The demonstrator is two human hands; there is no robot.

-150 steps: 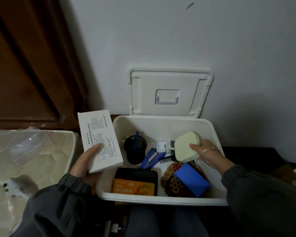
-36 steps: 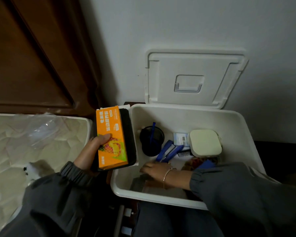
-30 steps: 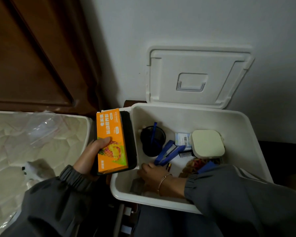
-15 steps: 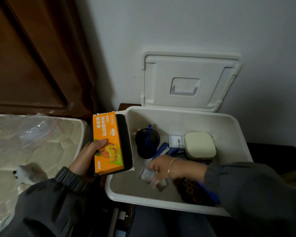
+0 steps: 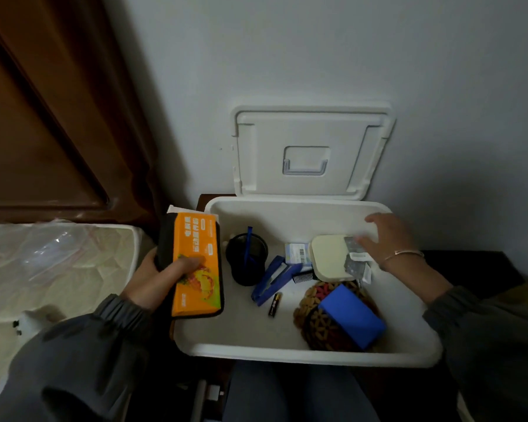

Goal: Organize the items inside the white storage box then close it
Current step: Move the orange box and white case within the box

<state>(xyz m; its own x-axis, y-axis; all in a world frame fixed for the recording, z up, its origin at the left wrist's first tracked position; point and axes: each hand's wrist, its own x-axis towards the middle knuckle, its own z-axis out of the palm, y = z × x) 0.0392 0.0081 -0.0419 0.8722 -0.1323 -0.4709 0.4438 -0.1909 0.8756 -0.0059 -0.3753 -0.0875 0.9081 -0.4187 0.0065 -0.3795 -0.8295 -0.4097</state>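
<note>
White storage box sat lower centre of the frame, open, against the wall. Its lid stood upright behind it, leaning on the wall.

Inside, going left to right, we saw:
- a black mesh cup at the back left, with a blue pen standing in it
- a blue stapler lying just right of the cup
- a black comb beside the stapler's upper end
- a battery on the bare floor of the box, just below the stapler
- a small white box with a barcode at the back
- a cream square case touching the small box's right side
- silvery packets lying on the cream case's right edge
- a patterned knit piece at the front right, with a blue block on top of it

Right hand hovered over the back right corner. Its fingers were spread apart and relaxed, and blurred. We couldn't tell whether a fingertip touched the packets. A bracelet was on that wrist.

Left hand was at the box's left rim. Its fingers were clamped on an orange box stacked on a black case, with the thumb on the orange face.

Mattress was at the left edge of the frame. Dark wooden door was at the upper left.
</note>
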